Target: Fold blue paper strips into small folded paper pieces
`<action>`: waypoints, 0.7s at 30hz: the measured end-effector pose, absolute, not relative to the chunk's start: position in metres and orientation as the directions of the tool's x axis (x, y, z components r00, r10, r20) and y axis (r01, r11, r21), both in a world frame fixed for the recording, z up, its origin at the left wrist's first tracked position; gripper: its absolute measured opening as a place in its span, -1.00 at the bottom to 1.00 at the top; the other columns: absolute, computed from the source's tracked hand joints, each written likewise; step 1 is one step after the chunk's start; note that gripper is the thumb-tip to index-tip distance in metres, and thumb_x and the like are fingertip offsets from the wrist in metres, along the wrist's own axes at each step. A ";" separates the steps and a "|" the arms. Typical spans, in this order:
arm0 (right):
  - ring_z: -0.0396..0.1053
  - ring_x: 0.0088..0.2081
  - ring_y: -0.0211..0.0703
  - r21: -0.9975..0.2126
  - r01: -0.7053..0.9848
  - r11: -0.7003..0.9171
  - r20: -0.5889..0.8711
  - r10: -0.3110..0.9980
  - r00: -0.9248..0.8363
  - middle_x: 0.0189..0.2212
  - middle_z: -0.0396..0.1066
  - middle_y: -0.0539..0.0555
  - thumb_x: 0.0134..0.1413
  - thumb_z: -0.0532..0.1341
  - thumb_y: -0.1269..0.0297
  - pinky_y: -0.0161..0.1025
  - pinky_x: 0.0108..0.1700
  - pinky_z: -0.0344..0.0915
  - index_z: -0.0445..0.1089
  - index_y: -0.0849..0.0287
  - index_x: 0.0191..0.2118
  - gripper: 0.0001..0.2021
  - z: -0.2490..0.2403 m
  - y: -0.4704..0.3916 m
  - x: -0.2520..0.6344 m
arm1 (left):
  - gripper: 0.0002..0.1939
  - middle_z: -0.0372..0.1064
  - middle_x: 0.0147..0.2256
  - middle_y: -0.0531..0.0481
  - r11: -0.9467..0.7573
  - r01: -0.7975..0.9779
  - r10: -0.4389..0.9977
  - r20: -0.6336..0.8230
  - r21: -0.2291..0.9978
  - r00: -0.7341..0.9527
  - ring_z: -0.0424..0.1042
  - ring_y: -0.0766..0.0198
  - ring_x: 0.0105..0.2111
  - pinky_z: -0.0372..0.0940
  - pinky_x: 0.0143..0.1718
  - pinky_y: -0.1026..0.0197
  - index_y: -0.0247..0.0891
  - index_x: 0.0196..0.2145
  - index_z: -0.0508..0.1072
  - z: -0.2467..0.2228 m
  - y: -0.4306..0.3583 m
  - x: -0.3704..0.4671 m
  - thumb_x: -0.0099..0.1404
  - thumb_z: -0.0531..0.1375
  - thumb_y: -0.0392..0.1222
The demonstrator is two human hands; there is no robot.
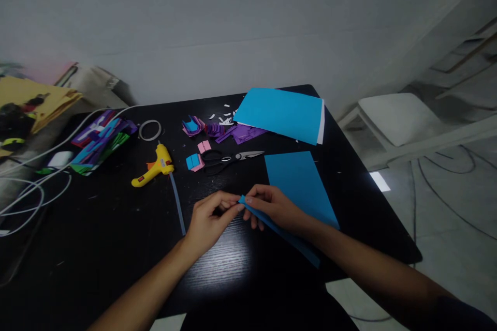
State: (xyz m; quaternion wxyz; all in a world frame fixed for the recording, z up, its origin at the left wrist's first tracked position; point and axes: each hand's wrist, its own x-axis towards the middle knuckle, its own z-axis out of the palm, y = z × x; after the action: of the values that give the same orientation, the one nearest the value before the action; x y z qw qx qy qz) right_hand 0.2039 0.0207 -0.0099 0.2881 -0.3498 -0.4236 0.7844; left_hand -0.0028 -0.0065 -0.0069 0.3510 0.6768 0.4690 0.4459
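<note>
A narrow strip of blue paper (295, 240) slants from my fingers toward the table's front edge. My left hand (213, 215) pinches its upper left end between thumb and fingertips. Just beside it, my right hand (274, 207) grips the same strip, thumb on top and fingers curled underneath. Partly behind my right hand and forearm lies a blue paper sheet (303, 178). Beyond my hands rests a pair of black-handled scissors (236, 156), blades pointing right. Small folded blue and pink paper pieces (194, 162) sit left of the scissors.
A yellow glue gun (155, 166) with a glue stick (177, 204) lies left, near a tape roll (150, 130). Blue and white sheets (281, 114), purple paper (246, 133) and white scraps (225, 120) are at the back. Cables (39, 186) and coloured strips (101, 139) occupy the far left.
</note>
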 end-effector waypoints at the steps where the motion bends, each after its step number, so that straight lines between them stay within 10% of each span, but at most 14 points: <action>1: 0.47 -0.53 -0.26 -0.867 -0.155 -0.474 -0.304 0.749 -0.588 -0.44 0.57 0.02 0.22 0.37 0.00 -0.36 -0.56 0.32 0.42 0.19 -0.26 -0.67 -0.010 0.021 0.204 | -0.93 0.56 -0.45 0.07 -0.312 0.323 0.948 0.273 0.894 0.162 0.49 0.37 -0.52 0.40 -0.45 0.38 -0.22 -0.22 0.64 -0.007 -0.007 -0.003 0.33 0.41 -0.23; 21: 0.47 -0.52 -0.25 -0.866 -0.135 -0.482 -0.327 0.749 -0.576 -0.44 0.56 0.02 0.19 0.39 -0.03 -0.33 -0.50 0.35 0.42 0.20 -0.27 -0.65 -0.006 0.021 0.204 | -0.91 0.56 -0.44 0.06 -0.276 0.327 0.956 0.224 0.904 0.188 0.50 0.35 -0.50 0.40 -0.42 0.36 -0.23 -0.20 0.64 -0.009 -0.007 -0.004 0.33 0.40 -0.22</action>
State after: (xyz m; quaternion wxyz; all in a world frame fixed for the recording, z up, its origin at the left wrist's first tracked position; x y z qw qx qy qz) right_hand 0.2044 0.0206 -0.0060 0.2831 -0.3629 -0.4228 0.7806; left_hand -0.0040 -0.0069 -0.0092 0.3700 0.6763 0.4742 0.4253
